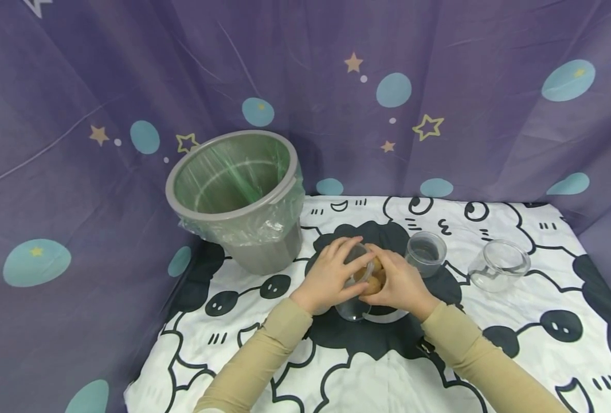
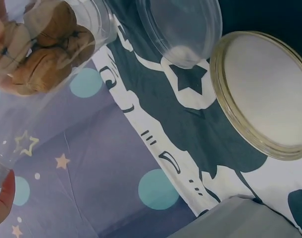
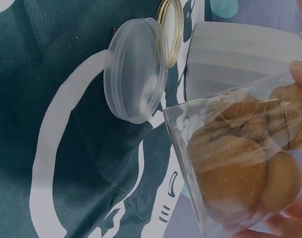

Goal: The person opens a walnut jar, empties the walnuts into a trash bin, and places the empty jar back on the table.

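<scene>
Clear plastic, the jar (image 1: 358, 281) of walnuts (image 1: 371, 275) is being held tilted just above the cartoon-printed cloth (image 1: 336, 367) at table centre. The left hand (image 1: 328, 275) is wrapping its fingers round the jar's side, while the right hand (image 1: 398, 284) is gripping it from the other side. A small empty cup (image 1: 426, 252) is standing at two o'clock, an empty glass jar (image 1: 498, 265) farther at three o'clock, a lined bin (image 1: 238, 195) at ten o'clock.

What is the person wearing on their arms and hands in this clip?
Both arms wear long, plain tan sleeves, the left sleeve and the right sleeve, each ending at the wrist. The left hand and right hand are bare: no gloves, rings or watch visible.
</scene>
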A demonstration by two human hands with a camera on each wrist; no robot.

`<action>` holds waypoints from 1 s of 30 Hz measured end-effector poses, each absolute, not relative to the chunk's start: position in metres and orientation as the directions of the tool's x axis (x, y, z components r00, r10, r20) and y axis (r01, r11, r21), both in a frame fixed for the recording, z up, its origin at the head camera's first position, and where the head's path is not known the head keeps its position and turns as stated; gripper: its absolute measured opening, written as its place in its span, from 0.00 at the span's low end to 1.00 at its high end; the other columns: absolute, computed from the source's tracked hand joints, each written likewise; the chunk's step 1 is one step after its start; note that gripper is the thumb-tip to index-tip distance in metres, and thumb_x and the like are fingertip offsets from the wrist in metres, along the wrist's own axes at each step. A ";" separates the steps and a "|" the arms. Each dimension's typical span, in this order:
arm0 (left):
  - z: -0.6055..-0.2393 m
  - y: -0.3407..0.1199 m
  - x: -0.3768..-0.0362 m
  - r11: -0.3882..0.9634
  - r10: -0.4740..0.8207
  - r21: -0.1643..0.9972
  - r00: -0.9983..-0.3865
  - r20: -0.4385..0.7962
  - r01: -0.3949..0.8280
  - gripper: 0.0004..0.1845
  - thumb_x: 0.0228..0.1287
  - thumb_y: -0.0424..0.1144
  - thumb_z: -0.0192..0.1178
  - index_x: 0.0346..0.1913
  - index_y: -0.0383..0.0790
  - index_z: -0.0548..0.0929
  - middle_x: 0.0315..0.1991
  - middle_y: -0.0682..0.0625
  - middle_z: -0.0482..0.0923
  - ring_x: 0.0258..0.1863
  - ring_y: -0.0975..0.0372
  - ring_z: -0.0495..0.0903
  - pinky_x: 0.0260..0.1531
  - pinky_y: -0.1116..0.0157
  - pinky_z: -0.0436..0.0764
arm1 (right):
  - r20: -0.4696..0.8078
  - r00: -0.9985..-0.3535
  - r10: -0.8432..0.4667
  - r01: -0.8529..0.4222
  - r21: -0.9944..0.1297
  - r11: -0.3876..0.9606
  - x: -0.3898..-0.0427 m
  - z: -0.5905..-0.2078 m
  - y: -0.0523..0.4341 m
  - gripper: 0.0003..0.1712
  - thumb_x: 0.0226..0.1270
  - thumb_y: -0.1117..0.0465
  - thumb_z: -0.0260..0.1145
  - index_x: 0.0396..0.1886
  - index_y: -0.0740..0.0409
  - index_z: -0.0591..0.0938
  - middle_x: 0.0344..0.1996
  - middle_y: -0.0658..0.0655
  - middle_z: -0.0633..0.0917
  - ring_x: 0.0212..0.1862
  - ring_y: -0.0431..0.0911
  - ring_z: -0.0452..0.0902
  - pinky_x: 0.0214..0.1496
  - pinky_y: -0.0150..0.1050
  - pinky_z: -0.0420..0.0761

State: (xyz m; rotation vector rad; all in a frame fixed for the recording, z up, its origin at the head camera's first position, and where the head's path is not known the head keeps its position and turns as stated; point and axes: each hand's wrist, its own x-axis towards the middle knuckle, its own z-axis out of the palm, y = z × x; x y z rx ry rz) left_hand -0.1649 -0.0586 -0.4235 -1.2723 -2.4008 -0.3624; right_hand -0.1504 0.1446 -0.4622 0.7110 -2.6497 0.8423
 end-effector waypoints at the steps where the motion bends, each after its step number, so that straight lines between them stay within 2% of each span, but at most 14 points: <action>1: -0.424 -0.059 -0.166 0.546 0.729 0.032 -0.494 0.474 0.837 0.27 0.69 0.58 0.47 0.64 0.50 0.71 0.65 0.39 0.64 0.61 0.48 0.66 0.56 0.50 0.72 | 0.392 -0.843 -0.370 -0.528 -0.467 0.709 -0.150 -0.463 0.144 0.60 0.31 0.45 0.82 0.68 0.54 0.65 0.50 0.60 0.80 0.45 0.53 0.78 0.36 0.50 0.80; 3: -0.425 -0.059 -0.167 0.537 0.727 0.009 -0.469 0.502 0.843 0.27 0.67 0.58 0.52 0.63 0.50 0.72 0.62 0.39 0.66 0.59 0.48 0.68 0.55 0.51 0.73 | 0.399 -0.839 -0.369 -0.533 -0.468 0.705 -0.150 -0.464 0.144 0.60 0.30 0.45 0.82 0.68 0.53 0.65 0.50 0.60 0.80 0.45 0.54 0.78 0.38 0.51 0.80; 7: -0.425 -0.058 -0.170 0.521 0.722 -0.028 -0.423 0.547 0.853 0.30 0.56 0.54 0.65 0.60 0.49 0.74 0.58 0.39 0.70 0.55 0.49 0.71 0.52 0.53 0.75 | 0.427 -0.822 -0.376 -0.557 -0.468 0.686 -0.150 -0.466 0.144 0.60 0.30 0.46 0.82 0.67 0.54 0.64 0.50 0.61 0.80 0.46 0.54 0.78 0.40 0.51 0.80; 16: -0.427 -0.055 -0.172 0.499 0.706 -0.069 -0.359 0.610 0.864 0.30 0.50 0.54 0.67 0.57 0.49 0.76 0.54 0.39 0.71 0.53 0.48 0.72 0.51 0.53 0.75 | 0.470 -0.793 -0.389 -0.601 -0.496 0.626 -0.149 -0.470 0.143 0.59 0.30 0.50 0.83 0.67 0.55 0.64 0.49 0.61 0.78 0.42 0.50 0.77 0.39 0.46 0.80; 19: -0.428 -0.054 -0.171 0.517 0.683 -0.079 -0.355 0.639 0.852 0.26 0.56 0.54 0.62 0.56 0.49 0.76 0.53 0.39 0.72 0.51 0.49 0.73 0.50 0.54 0.77 | 0.479 -0.787 -0.388 -0.607 -0.491 0.625 -0.149 -0.470 0.142 0.59 0.30 0.50 0.83 0.67 0.55 0.64 0.49 0.60 0.78 0.42 0.50 0.77 0.37 0.46 0.80; 22: -0.428 -0.053 -0.170 0.547 0.650 -0.080 -0.362 0.669 0.833 0.22 0.66 0.56 0.47 0.55 0.48 0.76 0.51 0.40 0.73 0.49 0.49 0.75 0.46 0.55 0.79 | 0.486 -0.785 -0.385 -0.608 -0.484 0.629 -0.149 -0.469 0.141 0.59 0.30 0.49 0.82 0.67 0.55 0.64 0.47 0.60 0.78 0.39 0.49 0.77 0.35 0.44 0.80; 25: -0.429 -0.051 -0.169 0.572 0.619 -0.065 -0.378 0.688 0.818 0.26 0.71 0.57 0.32 0.54 0.48 0.75 0.49 0.40 0.73 0.47 0.50 0.75 0.41 0.56 0.80 | 0.476 -0.796 -0.374 -0.592 -0.482 0.646 -0.148 -0.469 0.139 0.59 0.31 0.49 0.81 0.67 0.54 0.64 0.46 0.60 0.79 0.37 0.48 0.77 0.33 0.43 0.79; 28: -0.430 -0.049 -0.167 0.597 0.598 -0.044 -0.408 0.690 0.801 0.28 0.72 0.58 0.28 0.53 0.48 0.75 0.49 0.40 0.73 0.45 0.51 0.76 0.38 0.56 0.80 | 0.460 -0.815 -0.352 -0.563 -0.487 0.667 -0.146 -0.469 0.137 0.58 0.31 0.49 0.81 0.67 0.54 0.64 0.43 0.60 0.79 0.36 0.47 0.76 0.31 0.41 0.78; 30: -0.430 -0.047 -0.166 0.631 0.569 -0.006 -0.457 0.683 0.776 0.30 0.72 0.58 0.27 0.53 0.46 0.76 0.48 0.39 0.73 0.44 0.51 0.76 0.37 0.57 0.80 | 0.460 -0.826 -0.326 -0.540 -0.480 0.691 -0.145 -0.469 0.135 0.58 0.30 0.48 0.81 0.66 0.53 0.64 0.43 0.60 0.79 0.34 0.47 0.76 0.29 0.41 0.78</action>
